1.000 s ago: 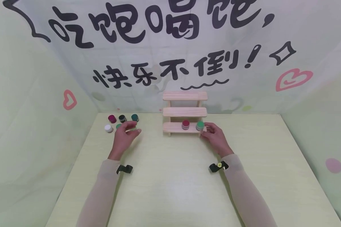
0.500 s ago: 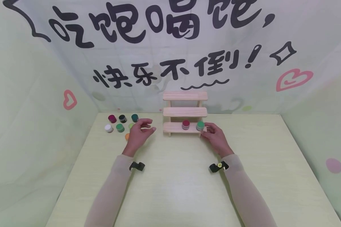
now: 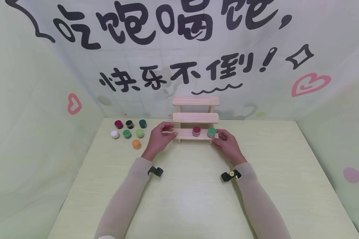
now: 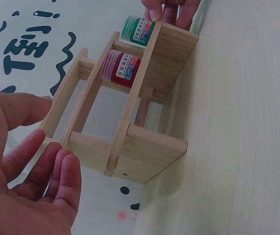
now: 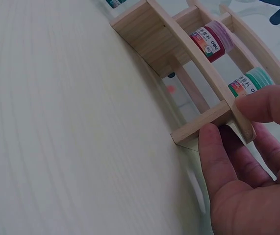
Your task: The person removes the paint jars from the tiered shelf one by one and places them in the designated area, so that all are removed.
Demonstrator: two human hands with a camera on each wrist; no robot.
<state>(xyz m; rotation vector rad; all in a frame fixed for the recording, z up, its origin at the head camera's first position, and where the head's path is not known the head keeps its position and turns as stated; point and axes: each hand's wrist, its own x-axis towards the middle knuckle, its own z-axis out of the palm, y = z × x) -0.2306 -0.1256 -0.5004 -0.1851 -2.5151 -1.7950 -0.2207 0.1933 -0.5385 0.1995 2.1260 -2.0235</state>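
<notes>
A three-tier wooden display stand (image 3: 195, 117) stands upright at the back of the table. On its lowest tier sit a red paint jar (image 3: 196, 131) and, at the right end, a green paint jar (image 3: 211, 132). My right hand (image 3: 227, 144) grips that end; the right wrist view has the thumb on the plank beside the green jar (image 5: 250, 83) and fingers below. My left hand (image 3: 161, 137) is at the stand's left end, holding nothing. In the left wrist view its bent fingers (image 4: 72, 183) appear apart from the wood, though contact at the fingertips is hard to judge.
Several paint jars stand at the table's back left, among them a white jar (image 3: 115, 134), a black jar (image 3: 130, 124) and an orange jar (image 3: 136, 144). A lettered cloth backdrop (image 3: 155, 59) hangs right behind the stand. Cloth walls flank the table (image 3: 185, 192).
My left hand has moved right, from over the loose jars to the stand's left end, uncovering the light-green and orange jars. My right hand keeps its place at the stand.
</notes>
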